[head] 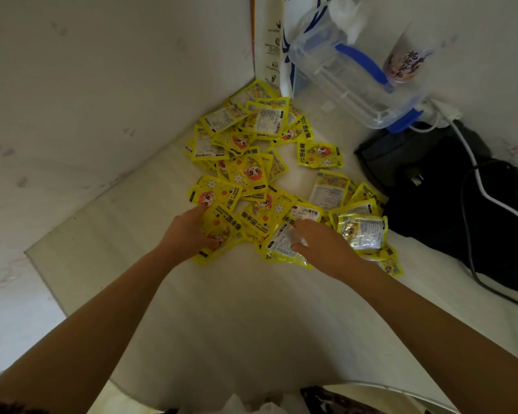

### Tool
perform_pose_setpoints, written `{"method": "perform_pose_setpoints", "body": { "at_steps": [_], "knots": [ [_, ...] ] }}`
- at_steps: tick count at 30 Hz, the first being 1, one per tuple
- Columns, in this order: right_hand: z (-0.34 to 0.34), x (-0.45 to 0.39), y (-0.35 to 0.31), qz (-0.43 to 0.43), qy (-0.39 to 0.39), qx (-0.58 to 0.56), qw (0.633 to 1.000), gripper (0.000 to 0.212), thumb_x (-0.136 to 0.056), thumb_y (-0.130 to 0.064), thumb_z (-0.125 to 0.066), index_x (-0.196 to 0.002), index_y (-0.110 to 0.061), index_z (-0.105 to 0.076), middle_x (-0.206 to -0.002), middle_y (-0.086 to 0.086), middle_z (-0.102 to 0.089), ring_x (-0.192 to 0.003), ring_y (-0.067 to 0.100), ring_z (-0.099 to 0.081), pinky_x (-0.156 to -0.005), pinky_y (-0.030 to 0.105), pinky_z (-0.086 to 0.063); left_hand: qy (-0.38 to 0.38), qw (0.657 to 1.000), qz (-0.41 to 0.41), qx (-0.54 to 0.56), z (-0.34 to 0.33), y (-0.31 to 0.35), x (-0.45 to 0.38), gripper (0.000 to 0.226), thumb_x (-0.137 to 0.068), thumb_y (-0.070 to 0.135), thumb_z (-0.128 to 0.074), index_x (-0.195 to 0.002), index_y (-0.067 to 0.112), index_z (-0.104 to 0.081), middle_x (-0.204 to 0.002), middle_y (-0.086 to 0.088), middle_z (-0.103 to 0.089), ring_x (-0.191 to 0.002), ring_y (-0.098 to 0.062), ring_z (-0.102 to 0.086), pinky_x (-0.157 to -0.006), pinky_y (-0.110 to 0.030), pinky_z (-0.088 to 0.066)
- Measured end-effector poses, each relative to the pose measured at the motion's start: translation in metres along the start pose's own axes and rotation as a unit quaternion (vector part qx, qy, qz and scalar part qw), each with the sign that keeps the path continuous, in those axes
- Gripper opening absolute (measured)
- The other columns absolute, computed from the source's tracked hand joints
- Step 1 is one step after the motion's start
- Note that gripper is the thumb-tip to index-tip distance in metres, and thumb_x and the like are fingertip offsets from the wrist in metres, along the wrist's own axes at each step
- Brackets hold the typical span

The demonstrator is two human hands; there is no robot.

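Head view, left hand point(189, 231), right hand point(320, 249) on packets point(251, 174), table edge point(47, 268) left

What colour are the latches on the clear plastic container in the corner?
Blue latches on the clear plastic container, best seen in the head view.

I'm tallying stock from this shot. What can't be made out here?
Head view, pile of yellow foil hand-warmer packets: the count, since they overlap and cover one another.
Head view, right hand: whether it grips a packet; its fingertips are motion-blurred.
Head view, white packet backs: the print, too small and soft.
Head view, black fabric bag: its full extent, cut off by the right edge.
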State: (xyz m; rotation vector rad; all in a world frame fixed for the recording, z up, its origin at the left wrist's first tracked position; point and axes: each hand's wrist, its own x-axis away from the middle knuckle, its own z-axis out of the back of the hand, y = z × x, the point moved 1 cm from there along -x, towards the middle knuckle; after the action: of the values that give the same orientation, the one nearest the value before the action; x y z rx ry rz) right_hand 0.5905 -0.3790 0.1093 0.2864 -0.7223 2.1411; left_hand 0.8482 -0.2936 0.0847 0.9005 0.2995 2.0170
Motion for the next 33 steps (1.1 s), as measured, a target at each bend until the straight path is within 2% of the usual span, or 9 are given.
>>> {"method": "perform_pose_setpoints", "body": {
  "at_steps": [3, 5, 10, 14, 17, 19, 24, 28, 33],
  "knots": [
    [0.004, -0.009, -0.001, -0.05, 0.028, -0.114, 0.992, 0.036, -0.091, -0.023, -0.06, -0.121, -0.005, -0.052, -0.12, 0.012, -0.059, -0.112, 0.032, -0.054, -0.086, 0.036, -0.044, 0.007, 1.0, -0.014, -0.026, 0.017, 0.008, -0.009, 0.061, -0.07, 0.018, -0.082, -0.125, 0.011, -0.058, -0.099, -0.003, -0.06, -0.083, -0.02, -0.057, -0.066, -0.025, -0.039],
    [0.005, -0.019, -0.003, -0.104, 0.051, -0.201, 0.973, 0.038, -0.088, -0.021, -0.065, -0.121, -0.005, -0.054, -0.114, 0.01, -0.061, -0.105, 0.027, -0.057, -0.08, 0.03, -0.045, 0.017, 0.999, -0.028, -0.038, 0.029, 0.012, -0.02, 0.052, -0.069, 0.019, -0.082, -0.116, 0.01, -0.062, -0.099, -0.008, -0.065, -0.09, -0.026, -0.062, -0.069, -0.028, -0.045],
    [0.0, -0.042, -0.01, -0.261, 0.117, -0.468, 0.836, 0.029, -0.086, -0.012, -0.066, -0.115, -0.013, -0.063, -0.11, 0.01, -0.069, -0.093, 0.025, -0.065, -0.082, 0.039, -0.053, 0.022, 0.994, -0.064, -0.089, 0.049, 0.017, -0.058, 0.045, -0.069, 0.024, -0.082, -0.108, 0.009, -0.065, -0.105, -0.013, -0.067, -0.101, -0.031, -0.062, -0.083, -0.036, -0.046],
    [-0.005, -0.056, -0.011, -0.299, 0.129, -0.474, 0.818, 0.032, -0.086, -0.013, -0.067, -0.118, -0.009, -0.061, -0.101, 0.004, -0.063, -0.091, 0.021, -0.059, -0.087, 0.038, -0.05, 0.006, 0.986, -0.088, -0.142, 0.052, 0.025, -0.08, 0.058, -0.074, 0.023, -0.08, -0.124, 0.004, -0.057, -0.123, -0.019, -0.06, -0.117, -0.035, -0.054, -0.093, -0.037, -0.04],
    [-0.007, -0.07, -0.012, -0.31, 0.141, -0.482, 0.807, 0.032, -0.086, -0.012, -0.066, -0.118, -0.009, -0.061, -0.111, 0.01, -0.066, -0.094, 0.024, -0.061, -0.084, 0.038, -0.051, -0.006, 0.984, -0.08, -0.161, 0.052, 0.025, -0.091, 0.068, -0.075, 0.023, -0.079, -0.134, 0.004, -0.05, -0.135, -0.019, -0.052, -0.126, -0.034, -0.046, -0.101, -0.038, -0.037],
    [-0.008, -0.078, -0.014, -0.328, 0.146, -0.467, 0.808, 0.035, -0.085, -0.014, -0.066, -0.119, -0.009, -0.061, -0.115, 0.012, -0.066, -0.102, 0.03, -0.063, -0.083, 0.039, -0.051, -0.016, 0.981, -0.081, -0.175, 0.05, 0.023, -0.097, 0.069, -0.075, 0.026, -0.079, -0.134, 0.007, -0.049, -0.135, -0.017, -0.052, -0.126, -0.033, -0.046, -0.102, -0.041, -0.039],
    [-0.011, -0.092, -0.023, -0.353, 0.146, -0.431, 0.817, 0.032, -0.083, -0.02, -0.066, -0.115, -0.014, -0.061, -0.111, 0.01, -0.068, -0.098, 0.03, -0.065, -0.087, 0.044, -0.055, -0.022, 0.973, -0.078, -0.218, 0.043, 0.022, -0.1, 0.069, -0.076, 0.035, -0.076, -0.134, 0.012, -0.046, -0.137, -0.01, -0.049, -0.128, -0.03, -0.042, -0.104, -0.043, -0.033],
    [-0.009, -0.101, -0.034, -0.366, 0.134, -0.409, 0.825, 0.045, -0.088, -0.016, -0.061, -0.129, -0.004, -0.049, -0.122, 0.015, -0.061, -0.109, 0.033, -0.06, -0.084, 0.035, -0.052, -0.006, 0.97, -0.079, -0.228, 0.039, 0.022, -0.095, 0.072, -0.076, 0.034, -0.076, -0.136, 0.012, -0.043, -0.138, -0.01, -0.046, -0.129, -0.029, -0.042, -0.105, -0.043, -0.03],
    [-0.002, -0.105, -0.038, -0.407, 0.115, -0.471, 0.774, 0.031, -0.095, -0.01, -0.048, -0.126, -0.006, -0.052, -0.126, 0.012, -0.058, -0.111, 0.027, -0.057, -0.07, 0.026, -0.043, -0.003, 0.985, -0.05, -0.166, 0.032, 0.015, -0.085, 0.077, -0.073, 0.032, -0.079, -0.139, 0.016, -0.042, -0.129, -0.012, -0.049, -0.123, -0.031, -0.046, -0.102, -0.045, -0.037]
  ]
}}
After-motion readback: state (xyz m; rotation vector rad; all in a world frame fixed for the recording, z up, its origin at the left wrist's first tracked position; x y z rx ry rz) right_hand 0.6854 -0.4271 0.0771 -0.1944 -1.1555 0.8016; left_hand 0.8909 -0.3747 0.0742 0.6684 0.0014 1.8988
